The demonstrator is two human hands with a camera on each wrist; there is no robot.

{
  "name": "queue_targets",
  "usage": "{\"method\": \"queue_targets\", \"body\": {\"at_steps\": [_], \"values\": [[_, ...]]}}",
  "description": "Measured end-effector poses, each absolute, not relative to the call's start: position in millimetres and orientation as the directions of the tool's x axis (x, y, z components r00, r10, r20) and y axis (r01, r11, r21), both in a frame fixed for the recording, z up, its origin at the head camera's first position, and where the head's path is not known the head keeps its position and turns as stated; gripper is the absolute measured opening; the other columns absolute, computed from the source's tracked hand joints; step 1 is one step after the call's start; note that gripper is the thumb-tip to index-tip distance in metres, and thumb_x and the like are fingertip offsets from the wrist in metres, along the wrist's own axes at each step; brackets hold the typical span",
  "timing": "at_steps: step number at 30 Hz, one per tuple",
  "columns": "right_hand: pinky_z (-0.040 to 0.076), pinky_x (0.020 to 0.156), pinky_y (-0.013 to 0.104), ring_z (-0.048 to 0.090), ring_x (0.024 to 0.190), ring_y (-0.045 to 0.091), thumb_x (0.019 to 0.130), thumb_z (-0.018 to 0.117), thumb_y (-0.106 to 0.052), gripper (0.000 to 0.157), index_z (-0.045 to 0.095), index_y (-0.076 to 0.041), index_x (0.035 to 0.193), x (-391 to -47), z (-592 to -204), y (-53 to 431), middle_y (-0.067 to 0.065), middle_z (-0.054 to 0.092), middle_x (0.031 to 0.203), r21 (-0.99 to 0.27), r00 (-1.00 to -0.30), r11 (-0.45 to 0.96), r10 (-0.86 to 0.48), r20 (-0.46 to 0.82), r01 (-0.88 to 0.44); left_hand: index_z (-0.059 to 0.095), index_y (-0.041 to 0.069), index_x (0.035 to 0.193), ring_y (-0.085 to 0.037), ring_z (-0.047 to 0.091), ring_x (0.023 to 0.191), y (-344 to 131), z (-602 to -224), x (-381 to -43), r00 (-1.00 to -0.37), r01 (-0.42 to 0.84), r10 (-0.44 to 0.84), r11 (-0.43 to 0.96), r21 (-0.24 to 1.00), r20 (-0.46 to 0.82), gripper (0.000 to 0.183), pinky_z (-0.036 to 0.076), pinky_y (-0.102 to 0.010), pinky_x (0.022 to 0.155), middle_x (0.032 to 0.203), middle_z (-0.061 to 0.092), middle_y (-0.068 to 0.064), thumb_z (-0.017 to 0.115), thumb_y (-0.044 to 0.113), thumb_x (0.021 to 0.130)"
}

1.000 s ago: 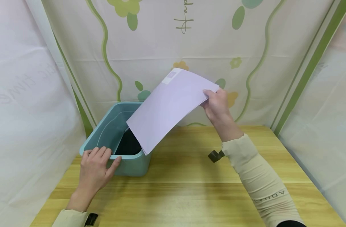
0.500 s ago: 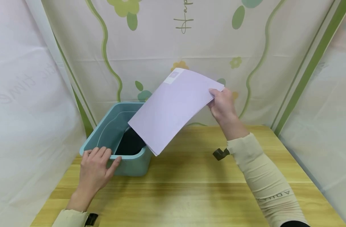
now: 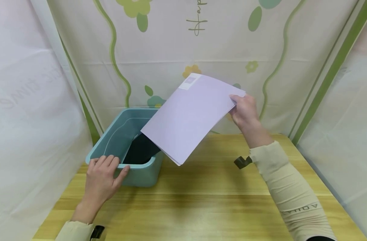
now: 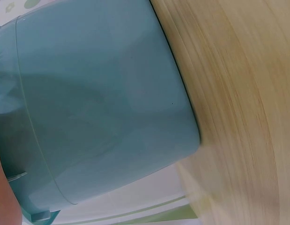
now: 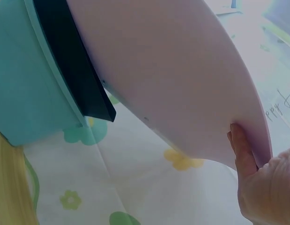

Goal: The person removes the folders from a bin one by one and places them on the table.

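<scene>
My left hand (image 3: 100,180) grips the near rim of a teal plastic storage bin (image 3: 141,176), fingers over the edge and thumb on the outer side. In the left wrist view the bin's wall (image 4: 98,103) fills much of the frame. A lilac file folder (image 3: 192,120) with a white label near its far left corner is pinched at its right corner by my right hand (image 3: 245,110), thumb on top. The folder hangs tilted, its lower left part over the bin's right side. Inside the bin leans a flat black sheet-like thing (image 5: 72,56), protruding past the rim in the right wrist view.
The bin stands at the left of a wood-grain table (image 3: 207,201). Behind it hangs a white curtain (image 3: 225,47) printed with flowers and leaves, with more fabric walls at both sides. A small black device (image 3: 242,162) sits at the right cuff.
My right hand has moved the lilac folder to the right, uncovering more of the black thing and the bin's right rim. The left hand has kept its hold on the bin.
</scene>
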State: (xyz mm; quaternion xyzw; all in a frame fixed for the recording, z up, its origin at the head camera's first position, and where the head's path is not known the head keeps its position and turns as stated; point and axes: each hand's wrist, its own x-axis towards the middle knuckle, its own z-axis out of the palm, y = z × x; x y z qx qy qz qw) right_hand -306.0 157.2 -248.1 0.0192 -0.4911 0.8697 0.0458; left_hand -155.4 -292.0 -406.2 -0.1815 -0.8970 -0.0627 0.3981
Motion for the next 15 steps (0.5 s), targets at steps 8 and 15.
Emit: {"method": "queue_targets", "body": {"at_steps": [8, 15], "values": [[0.051, 0.099, 0.031, 0.044, 0.144, 0.026, 0.102, 0.043, 0.01, 0.057, 0.024, 0.007, 0.156, -308, -248, 171, 0.014, 0.036, 0.158, -0.839, -0.997, -0.539, 0.033, 0.069, -0.076, 0.053, 0.008, 0.081, -0.031, 0.049, 0.072, -292, -407, -156, -0.618, 0.377, 0.273, 0.926, -0.027, 0.738, 0.062, 0.039, -0.055, 0.076, 0.076, 0.053, -0.008, 0.034, 0.062, 0.104], [0.05, 0.1, 0.029, 0.04, 0.146, 0.024, 0.102, 0.04, 0.011, 0.059, 0.019, 0.005, 0.158, -310, -248, 186, 0.011, 0.038, 0.156, -0.82, -0.998, -0.571, -0.016, 0.055, -0.036, 0.053, 0.008, 0.082, -0.03, 0.048, 0.073, -291, -406, -156, -0.623, 0.374, 0.276, 0.927, -0.031, 0.732, 0.062, 0.039, -0.056, 0.077, 0.076, 0.052, -0.008, 0.033, 0.063, 0.104]]}}
